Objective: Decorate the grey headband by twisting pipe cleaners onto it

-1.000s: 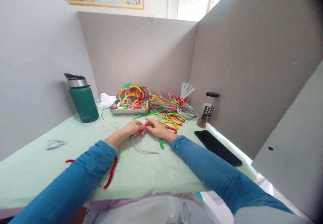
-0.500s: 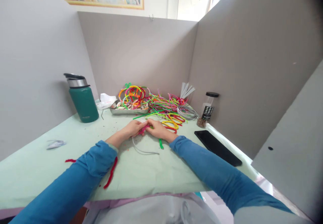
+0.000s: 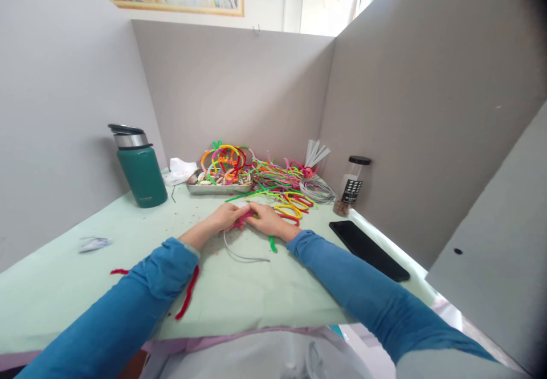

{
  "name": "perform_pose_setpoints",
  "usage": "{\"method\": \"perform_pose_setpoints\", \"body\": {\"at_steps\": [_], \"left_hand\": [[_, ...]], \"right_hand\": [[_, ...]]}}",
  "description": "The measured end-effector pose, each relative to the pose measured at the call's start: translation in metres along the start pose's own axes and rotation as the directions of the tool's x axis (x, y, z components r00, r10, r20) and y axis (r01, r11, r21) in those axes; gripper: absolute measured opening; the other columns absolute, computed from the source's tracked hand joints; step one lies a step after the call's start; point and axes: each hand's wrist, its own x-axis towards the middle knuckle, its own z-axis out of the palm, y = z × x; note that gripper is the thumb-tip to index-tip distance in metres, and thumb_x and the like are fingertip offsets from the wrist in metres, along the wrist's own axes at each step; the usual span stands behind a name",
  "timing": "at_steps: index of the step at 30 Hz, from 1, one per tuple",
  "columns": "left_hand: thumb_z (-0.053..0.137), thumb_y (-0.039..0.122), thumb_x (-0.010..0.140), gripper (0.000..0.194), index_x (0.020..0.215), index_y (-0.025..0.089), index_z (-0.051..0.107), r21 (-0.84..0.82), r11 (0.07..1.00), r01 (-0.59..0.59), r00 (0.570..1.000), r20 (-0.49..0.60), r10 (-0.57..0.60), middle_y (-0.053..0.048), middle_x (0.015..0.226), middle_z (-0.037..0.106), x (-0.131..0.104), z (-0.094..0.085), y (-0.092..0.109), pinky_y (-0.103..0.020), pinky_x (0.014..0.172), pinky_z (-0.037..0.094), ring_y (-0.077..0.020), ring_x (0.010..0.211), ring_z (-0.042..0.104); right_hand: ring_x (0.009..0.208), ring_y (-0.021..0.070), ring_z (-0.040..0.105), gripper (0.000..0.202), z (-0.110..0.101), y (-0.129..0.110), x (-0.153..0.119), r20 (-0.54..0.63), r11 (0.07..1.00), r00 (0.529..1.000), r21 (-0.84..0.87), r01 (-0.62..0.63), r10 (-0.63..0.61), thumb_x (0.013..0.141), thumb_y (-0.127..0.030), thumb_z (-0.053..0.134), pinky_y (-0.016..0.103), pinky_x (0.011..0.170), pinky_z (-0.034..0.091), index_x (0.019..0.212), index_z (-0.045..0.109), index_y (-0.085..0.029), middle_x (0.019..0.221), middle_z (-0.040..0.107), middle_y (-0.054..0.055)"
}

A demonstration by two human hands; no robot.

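Note:
My left hand (image 3: 224,219) and my right hand (image 3: 268,219) meet over the middle of the table, both closed on a small pink pipe-cleaner piece (image 3: 242,219). Fingers cover much of it, so its full shape is hidden. A thin grey wire (image 3: 239,258) trails from beneath my left hand and curves over the cloth. Under my right wrist a green pipe cleaner (image 3: 273,244) pokes out. Beside my left sleeve lies a red pipe cleaner (image 3: 188,293), and another red end (image 3: 119,272) shows on that sleeve's far side.
Behind my hands are a metal tray (image 3: 220,190) of shells with pipe-cleaner rings, loose pipe cleaners (image 3: 277,176) and coiled wire (image 3: 317,191). A green bottle (image 3: 143,176) stands left; a clear jar (image 3: 350,188) and black phone (image 3: 370,251) are right. Grey partitions (image 3: 235,82) surround the table.
My fingers have shifted very slightly around the pink piece, which sits at a slightly different angle. Everything else looks the same.

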Motion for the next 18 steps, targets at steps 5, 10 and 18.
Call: {"method": "perform_pose_setpoints", "body": {"at_steps": [5,10,18], "left_hand": [[0.041,0.076,0.067,0.064,0.052,0.015,0.055,0.032,0.999,0.004,1.000,0.004,-0.004,0.002,0.036,0.042,0.0006,-0.0003,0.0004,-0.024,0.033,0.017,-0.0068,0.028,0.029],[0.039,0.077,0.067,0.064,0.055,0.016,0.054,0.037,0.999,-0.015,1.000,0.012,0.015,0.002,0.040,0.045,0.0047,-0.0003,-0.0052,-0.024,0.033,0.019,-0.0071,0.030,0.031],[0.039,0.077,0.067,0.063,0.055,0.016,0.053,0.024,0.999,-0.037,0.999,0.026,0.037,0.000,0.045,0.050,0.0055,-0.0003,-0.0066,-0.023,0.032,0.020,-0.0070,0.030,0.032]], "right_hand": [[0.069,0.0127,0.049,0.010,0.0001,0.0004,0.0001,0.006,1.000,1.000,0.018,-0.006,0.006,0.079,-0.026,0.055,0.024,0.064,0.036,0.086,0.056,-0.019,0.078,0.058,0.001],[0.071,0.0128,0.050,0.009,0.0003,0.0007,0.0004,0.006,0.999,1.000,0.031,-0.012,0.012,0.079,-0.025,0.056,0.024,0.065,0.036,0.085,0.056,-0.019,0.080,0.059,0.001],[0.071,0.0129,0.051,0.008,-0.0009,-0.0007,0.0007,0.016,1.000,1.000,0.023,-0.019,0.019,0.079,-0.024,0.056,0.024,0.065,0.036,0.085,0.057,-0.019,0.080,0.060,0.001]]}}
